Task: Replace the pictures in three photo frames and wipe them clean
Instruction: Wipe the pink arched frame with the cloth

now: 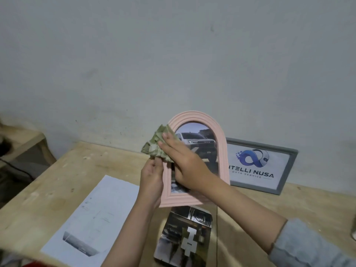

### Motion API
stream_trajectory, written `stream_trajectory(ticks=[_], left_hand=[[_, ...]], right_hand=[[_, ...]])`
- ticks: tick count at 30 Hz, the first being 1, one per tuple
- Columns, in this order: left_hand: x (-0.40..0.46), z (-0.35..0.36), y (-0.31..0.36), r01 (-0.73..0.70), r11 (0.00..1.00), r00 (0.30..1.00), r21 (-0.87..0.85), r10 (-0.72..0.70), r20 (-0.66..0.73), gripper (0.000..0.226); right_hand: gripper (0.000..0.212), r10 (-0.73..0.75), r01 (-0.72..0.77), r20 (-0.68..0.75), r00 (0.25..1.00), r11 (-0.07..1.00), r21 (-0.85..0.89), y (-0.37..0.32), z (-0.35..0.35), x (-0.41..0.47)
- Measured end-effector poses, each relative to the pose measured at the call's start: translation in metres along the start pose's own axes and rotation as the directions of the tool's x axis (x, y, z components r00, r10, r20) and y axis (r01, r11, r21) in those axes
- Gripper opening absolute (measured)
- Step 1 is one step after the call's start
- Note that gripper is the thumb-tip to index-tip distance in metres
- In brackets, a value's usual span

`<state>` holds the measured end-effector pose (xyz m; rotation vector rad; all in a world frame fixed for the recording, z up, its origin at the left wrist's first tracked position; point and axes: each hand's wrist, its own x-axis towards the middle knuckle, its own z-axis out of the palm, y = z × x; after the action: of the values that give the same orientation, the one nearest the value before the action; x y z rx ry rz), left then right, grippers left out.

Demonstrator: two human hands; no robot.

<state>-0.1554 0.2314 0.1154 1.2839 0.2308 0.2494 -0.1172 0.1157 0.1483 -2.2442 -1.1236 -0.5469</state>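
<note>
A pink arched photo frame [219, 135] stands upright above the table, showing a picture of a white pickup truck. My left hand [151, 177] grips the frame's left edge, fingers curled round it. My right hand [185, 162] lies flat with straight fingers across the glass, pressing a crumpled green cloth [157, 146] against the frame's upper left side. A grey rectangular frame [289, 160] with a blue logo print leans on the wall to the right. A dark photo [185, 234] with a white shape on it lies flat on the table below the pink frame.
The wooden table [289, 207] runs up to a grey wall. A white printed sheet [92, 216] lies on the table at the left. A wooden stand [25, 139] and a dark cable sit at the far left.
</note>
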Motion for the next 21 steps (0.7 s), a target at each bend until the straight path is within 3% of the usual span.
stream_trajectory(ticks=[3,6,8,11,16,19,21], left_hand=[[-0.001,0.003,0.004,0.020,0.993,1.000,-0.116,-0.019,0.014,0.027],[-0.007,0.007,0.005,0.134,0.951,0.991,-0.279,-0.129,0.038,0.045],[-0.005,0.006,0.005,0.240,0.861,0.969,-0.449,-0.244,0.050,0.051],[-0.004,0.003,0.007,0.283,0.760,0.951,-0.585,-0.300,0.071,0.050],[-0.002,-0.003,0.009,0.393,0.743,0.918,-0.542,-0.344,0.195,0.032],[0.003,-0.009,0.004,0.352,0.794,0.936,-0.495,-0.293,0.196,0.005],[0.008,-0.013,-0.005,0.321,0.836,0.947,-0.445,-0.277,0.163,0.007]], right_hand=[[0.072,0.098,-0.095,-0.011,0.995,0.986,0.134,-0.014,0.012,-0.012],[0.070,0.165,-0.159,-0.015,0.986,0.965,0.208,-0.018,0.016,-0.020],[0.069,0.156,-0.160,0.033,0.987,0.963,0.217,-0.021,0.014,-0.027],[0.062,0.114,-0.141,0.133,0.985,0.966,0.215,-0.025,0.010,-0.040],[0.056,0.107,-0.172,0.263,0.959,0.957,0.236,-0.028,-0.003,-0.053],[0.052,0.108,-0.188,0.325,0.940,0.956,0.225,-0.026,-0.006,-0.056],[0.048,0.135,-0.228,0.386,0.913,0.952,0.206,-0.025,-0.008,-0.058]])
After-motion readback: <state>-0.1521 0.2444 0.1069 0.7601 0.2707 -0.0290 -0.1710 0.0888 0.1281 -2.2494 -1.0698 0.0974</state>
